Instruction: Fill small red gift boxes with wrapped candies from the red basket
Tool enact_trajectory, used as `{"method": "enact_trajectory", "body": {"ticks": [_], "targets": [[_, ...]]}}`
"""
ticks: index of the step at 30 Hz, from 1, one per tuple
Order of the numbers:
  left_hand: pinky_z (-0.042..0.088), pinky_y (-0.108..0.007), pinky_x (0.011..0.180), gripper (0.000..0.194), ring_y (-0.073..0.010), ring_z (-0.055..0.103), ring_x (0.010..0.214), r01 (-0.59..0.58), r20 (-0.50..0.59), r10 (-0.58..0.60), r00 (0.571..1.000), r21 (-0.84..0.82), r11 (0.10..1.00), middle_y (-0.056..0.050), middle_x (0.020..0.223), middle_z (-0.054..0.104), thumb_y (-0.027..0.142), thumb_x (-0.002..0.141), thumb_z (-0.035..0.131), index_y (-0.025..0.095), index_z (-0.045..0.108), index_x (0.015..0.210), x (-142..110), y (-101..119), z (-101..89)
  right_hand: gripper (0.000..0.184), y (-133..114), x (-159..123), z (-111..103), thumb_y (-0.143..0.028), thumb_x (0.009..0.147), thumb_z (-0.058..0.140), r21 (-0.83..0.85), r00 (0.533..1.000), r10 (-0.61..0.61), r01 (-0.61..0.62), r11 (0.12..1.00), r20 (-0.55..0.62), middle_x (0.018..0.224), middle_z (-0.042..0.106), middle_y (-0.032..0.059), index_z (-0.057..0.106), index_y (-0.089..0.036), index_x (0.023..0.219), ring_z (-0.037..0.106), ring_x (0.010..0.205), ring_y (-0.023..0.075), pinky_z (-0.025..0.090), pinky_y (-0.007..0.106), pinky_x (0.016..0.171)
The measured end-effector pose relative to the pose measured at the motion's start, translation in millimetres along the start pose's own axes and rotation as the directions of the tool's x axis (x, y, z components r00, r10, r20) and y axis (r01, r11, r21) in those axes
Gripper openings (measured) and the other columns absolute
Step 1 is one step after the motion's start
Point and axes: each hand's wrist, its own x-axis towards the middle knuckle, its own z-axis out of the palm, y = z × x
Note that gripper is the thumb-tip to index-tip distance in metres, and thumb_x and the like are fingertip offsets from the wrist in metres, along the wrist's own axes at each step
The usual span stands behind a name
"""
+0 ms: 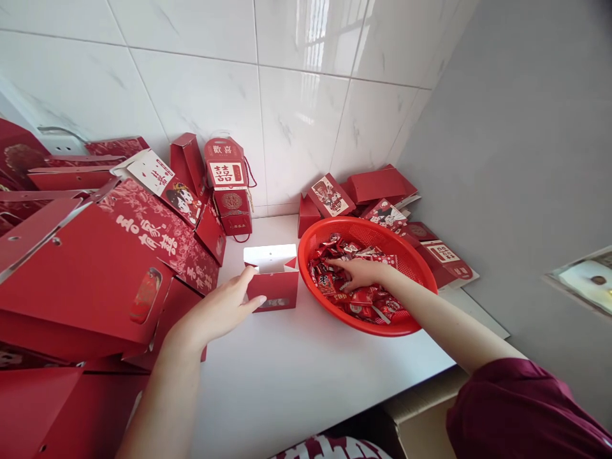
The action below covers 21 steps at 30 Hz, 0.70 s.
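Observation:
A small red gift box [282,288] with a white inside stands upright on the white table, its top open. My left hand [229,306] grips the box by its left side, thumb along the front. To the right sits a red plastic basket [382,328] filled with red-wrapped candies [363,296]. My right hand [361,273] reaches into the basket among the candies, index finger stretched out and the other fingers bent downward. Nothing shows in its grasp; the candies partly hide the fingertips.
Large red gift boxes [86,255] are piled along the left. Small decorated boxes [232,191] stand against the tiled wall, and more boxes [329,194] lie behind the basket. A grey partition [516,159] bounds the right side. Below the table edge is a cardboard box [425,414].

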Motion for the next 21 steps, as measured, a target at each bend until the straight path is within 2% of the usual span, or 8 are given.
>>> {"method": "enact_trajectory", "body": {"ticks": [2, 5, 7, 9, 12, 16, 19, 21], "targets": [[0.046, -0.034, 0.076, 0.062, -0.0267, 0.063, 0.09, 0.0, 0.004, 0.0, 1.0, -0.002, 1.0, -0.008, 0.101, 0.065, 0.054, 0.088, 0.042, 0.026, 0.033, 0.143, 0, 0, 0.3, 0.107, 3, 2, 3, -0.041, 0.063, 0.079, -0.092, 0.998, -0.001, -0.005, 0.996, -0.064, 0.134, 0.054, 0.0135, 0.021, -0.03, 0.153, 0.051, 0.122, 0.0366, 0.032, 0.05, 0.106], [0.046, -0.034, 0.077, 0.062, -0.0262, 0.064, 0.09, 0.003, 0.0, -0.003, 1.0, -0.008, 1.0, -0.008, 0.104, 0.065, 0.054, 0.087, 0.043, 0.026, 0.034, 0.142, 1, 1, 0.4, 0.114, 10, 5, 7, -0.049, 0.059, 0.08, -0.197, 0.987, -0.038, 0.007, 0.98, -0.157, 0.153, 0.031, 0.0135, 0.018, -0.03, 0.153, 0.029, 0.139, 0.0399, 0.008, 0.059, 0.113], [0.046, -0.034, 0.078, 0.062, -0.0264, 0.064, 0.091, 0.004, -0.003, -0.004, 1.0, -0.01, 1.0, -0.009, 0.106, 0.065, 0.054, 0.087, 0.043, 0.026, 0.035, 0.142, 1, 1, 0.4, 0.119, 16, 7, 8, -0.053, 0.058, 0.079, -0.203, 0.989, -0.045, 0.015, 0.979, -0.144, 0.159, 0.015, 0.0101, 0.012, -0.031, 0.154, 0.015, 0.143, 0.0419, 0.001, 0.062, 0.113], [0.046, -0.034, 0.079, 0.061, -0.0267, 0.064, 0.092, 0.003, 0.0, -0.003, 1.0, -0.007, 1.0, -0.009, 0.107, 0.065, 0.054, 0.087, 0.043, 0.027, 0.035, 0.141, 1, 1, 0.4, 0.12, 21, 9, 8, -0.058, 0.059, 0.076, -0.188, 0.994, -0.031, 0.011, 0.982, -0.107, 0.161, 0.008, 0.0077, 0.008, -0.032, 0.154, 0.008, 0.144, 0.0427, -0.002, 0.065, 0.112], [0.046, -0.035, 0.08, 0.06, -0.0271, 0.063, 0.095, 0.009, 0.004, -0.009, 1.0, 0.001, 1.0, -0.009, 0.11, 0.064, 0.054, 0.088, 0.042, 0.027, 0.034, 0.141, 1, 1, 0.2, 0.121, 22, 10, 7, -0.061, 0.059, 0.075, -0.168, 0.997, -0.022, 0.009, 0.986, -0.075, 0.161, 0.003, 0.0076, 0.004, -0.033, 0.154, 0.008, 0.145, 0.0412, -0.003, 0.064, 0.112], [0.046, -0.035, 0.082, 0.06, -0.0269, 0.063, 0.096, 0.002, 0.008, -0.002, 1.0, 0.003, 1.0, -0.009, 0.11, 0.064, 0.053, 0.089, 0.042, 0.027, 0.032, 0.142, 1, 1, 0.1, 0.123, 16, 9, 5, -0.061, 0.058, 0.077, -0.163, 0.995, -0.003, -0.013, 0.987, -0.099, 0.161, -0.002, 0.0122, 0.007, -0.03, 0.154, 0.016, 0.143, 0.0431, -0.003, 0.064, 0.112], [0.046, -0.037, 0.086, 0.061, -0.0276, 0.062, 0.101, -0.012, 0.009, 0.012, 1.0, -0.002, 1.0, -0.011, 0.114, 0.063, 0.053, 0.089, 0.041, 0.025, 0.032, 0.143, 2, 0, 0.6, 0.116, 12, 10, 7, -0.057, 0.06, 0.077, -0.167, 0.989, -0.067, 0.044, 0.985, -0.133, 0.16, 0.007, 0.015, 0.016, -0.026, 0.154, 0.022, 0.142, 0.0397, -0.005, 0.06, 0.114], [0.045, -0.038, 0.09, 0.063, -0.0287, 0.06, 0.107, -0.011, 0.009, 0.011, 1.0, -0.005, 1.0, -0.012, 0.118, 0.062, 0.054, 0.089, 0.042, 0.025, 0.032, 0.144, 3, -2, 1.3, 0.113, 12, 13, 9, -0.054, 0.06, 0.078, -0.137, 0.98, -0.126, 0.105, 0.985, -0.155, 0.158, 0.019, 0.0147, 0.02, -0.024, 0.153, 0.026, 0.142, 0.0359, -0.002, 0.055, 0.116]]}}
